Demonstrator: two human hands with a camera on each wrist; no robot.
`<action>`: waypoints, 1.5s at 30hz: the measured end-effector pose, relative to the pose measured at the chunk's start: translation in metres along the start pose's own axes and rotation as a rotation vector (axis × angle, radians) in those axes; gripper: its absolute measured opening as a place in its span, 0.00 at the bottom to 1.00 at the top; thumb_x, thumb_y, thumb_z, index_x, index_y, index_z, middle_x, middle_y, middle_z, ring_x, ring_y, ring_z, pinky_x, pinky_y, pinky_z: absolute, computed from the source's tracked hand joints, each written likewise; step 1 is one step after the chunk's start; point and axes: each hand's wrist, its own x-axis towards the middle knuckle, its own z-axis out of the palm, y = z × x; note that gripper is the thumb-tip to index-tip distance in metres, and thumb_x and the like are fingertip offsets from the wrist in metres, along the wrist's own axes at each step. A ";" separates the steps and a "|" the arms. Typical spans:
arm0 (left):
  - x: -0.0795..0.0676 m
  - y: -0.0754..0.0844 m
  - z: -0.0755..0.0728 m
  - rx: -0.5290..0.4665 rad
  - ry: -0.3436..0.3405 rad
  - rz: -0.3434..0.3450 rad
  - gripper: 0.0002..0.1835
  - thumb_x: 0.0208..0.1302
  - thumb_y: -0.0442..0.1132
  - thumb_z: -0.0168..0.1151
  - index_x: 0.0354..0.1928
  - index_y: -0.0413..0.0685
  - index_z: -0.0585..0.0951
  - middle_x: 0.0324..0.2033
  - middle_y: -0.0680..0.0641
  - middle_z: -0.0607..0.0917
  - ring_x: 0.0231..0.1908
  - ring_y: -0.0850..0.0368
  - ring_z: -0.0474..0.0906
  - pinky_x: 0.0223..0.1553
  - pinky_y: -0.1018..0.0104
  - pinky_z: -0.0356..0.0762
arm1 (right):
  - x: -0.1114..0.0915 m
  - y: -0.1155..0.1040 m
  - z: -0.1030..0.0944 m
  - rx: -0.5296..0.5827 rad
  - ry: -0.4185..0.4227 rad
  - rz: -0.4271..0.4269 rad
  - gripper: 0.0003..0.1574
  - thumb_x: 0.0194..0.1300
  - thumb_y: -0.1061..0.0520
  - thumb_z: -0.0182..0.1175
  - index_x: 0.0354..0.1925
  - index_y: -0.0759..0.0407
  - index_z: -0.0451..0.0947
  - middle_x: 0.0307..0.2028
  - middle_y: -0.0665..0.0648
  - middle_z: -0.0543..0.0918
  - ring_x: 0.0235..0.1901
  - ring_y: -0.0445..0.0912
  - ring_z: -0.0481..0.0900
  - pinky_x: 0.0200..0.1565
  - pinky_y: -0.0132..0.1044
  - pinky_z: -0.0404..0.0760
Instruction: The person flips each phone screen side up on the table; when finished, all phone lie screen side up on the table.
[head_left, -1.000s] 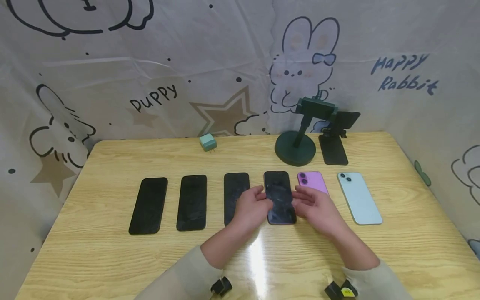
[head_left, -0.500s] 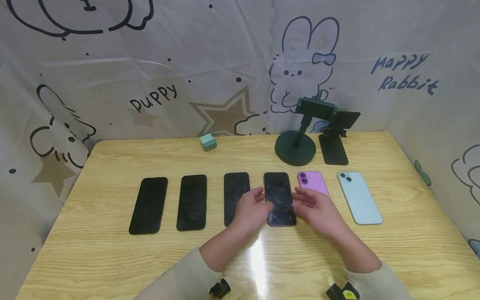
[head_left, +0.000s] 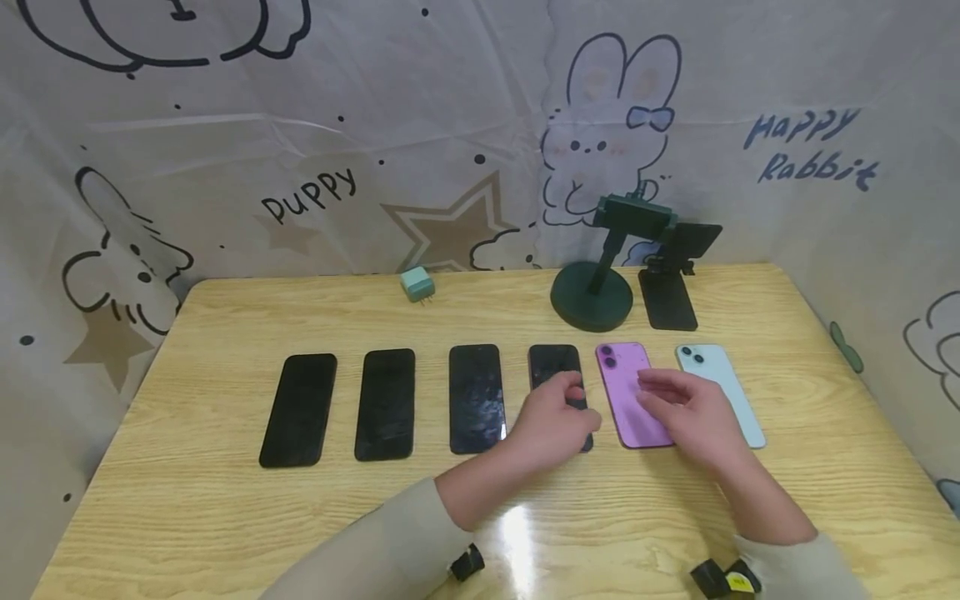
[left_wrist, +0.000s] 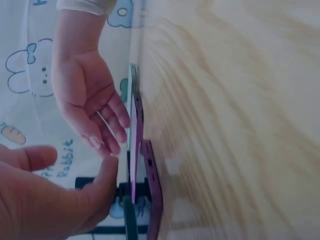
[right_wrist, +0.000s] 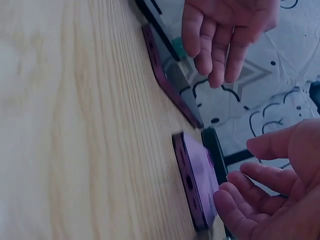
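Several phones lie in a row on the wooden table. My left hand (head_left: 551,421) is over the fourth phone from the left, a dark-screened phone (head_left: 553,358) that it partly covers. Holding nothing, its fingers are loosely bent in the left wrist view. My right hand (head_left: 693,417) hovers around the right edge of the pink-purple phone (head_left: 630,400), which lies back up with its two lenses showing. In the right wrist view those relaxed fingers come close to that phone; contact is unclear. Partly behind the right hand lies a pale blue phone (head_left: 708,362), also back up.
To the left lie three more dark-screened phones, the nearest a black phone (head_left: 477,400), then another (head_left: 385,404) and the leftmost (head_left: 298,408). A dark green phone stand (head_left: 592,296), a black stand (head_left: 667,300) and a green charger plug (head_left: 417,284) stand along the back edge.
Both hands have moved right: the left from the fourth phone's left edge to over it, the right off its right edge to the pink-purple phone. The third phone is uncovered.
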 end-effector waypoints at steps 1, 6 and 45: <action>0.001 0.003 0.004 0.007 -0.019 -0.010 0.33 0.59 0.35 0.66 0.68 0.41 0.72 0.51 0.48 0.81 0.47 0.56 0.78 0.50 0.59 0.76 | 0.001 0.003 -0.003 -0.008 0.005 0.002 0.27 0.72 0.53 0.60 0.63 0.65 0.76 0.54 0.65 0.82 0.54 0.58 0.79 0.53 0.48 0.79; 0.010 0.012 0.024 -0.002 -0.036 -0.074 0.37 0.54 0.37 0.68 0.69 0.43 0.70 0.53 0.48 0.81 0.52 0.53 0.76 0.53 0.57 0.73 | 0.006 0.013 -0.014 -0.044 0.018 0.000 0.28 0.72 0.53 0.61 0.63 0.69 0.74 0.53 0.67 0.82 0.53 0.59 0.80 0.47 0.34 0.80; 0.014 0.028 0.082 -0.487 0.354 -0.230 0.37 0.40 0.22 0.62 0.61 0.39 0.72 0.52 0.44 0.78 0.53 0.51 0.73 0.56 0.55 0.73 | 0.011 0.018 -0.017 0.042 -0.055 0.114 0.32 0.67 0.62 0.62 0.66 0.73 0.69 0.57 0.72 0.77 0.56 0.62 0.77 0.46 0.34 0.79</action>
